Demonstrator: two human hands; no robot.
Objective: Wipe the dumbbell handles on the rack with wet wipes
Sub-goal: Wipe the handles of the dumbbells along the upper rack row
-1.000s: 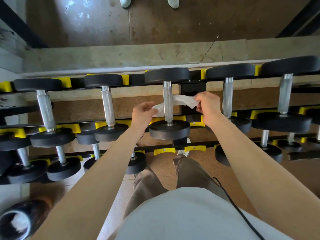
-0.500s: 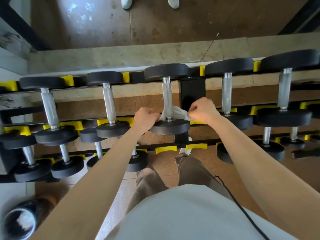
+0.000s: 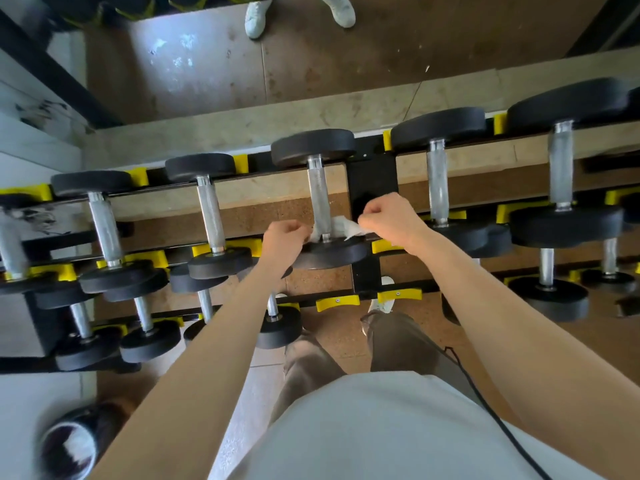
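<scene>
A white wet wipe (image 3: 341, 228) is looped behind the silver knurled handle (image 3: 319, 195) of the middle dumbbell on the top tier, low down near its front black head (image 3: 332, 254). My left hand (image 3: 285, 237) pinches the wipe's left end, and my right hand (image 3: 389, 216) pinches its right end, one hand on each side of the handle. Both fists are curled tight. Most of the wipe's left part is hidden behind my left hand.
The black rack with yellow cradles (image 3: 337, 303) holds several dumbbells on three tiers; neighbours' handles stand left (image 3: 210, 216) and right (image 3: 437, 183). A black upright plate (image 3: 372, 181) sits just behind my right hand. Another person's white shoes (image 3: 258, 13) stand beyond the rack. A dark container (image 3: 71, 445) is bottom left.
Both hands slid the wipe down the handle from its middle towards the front head, and drew closer together around it. The camera view shifted slightly.
</scene>
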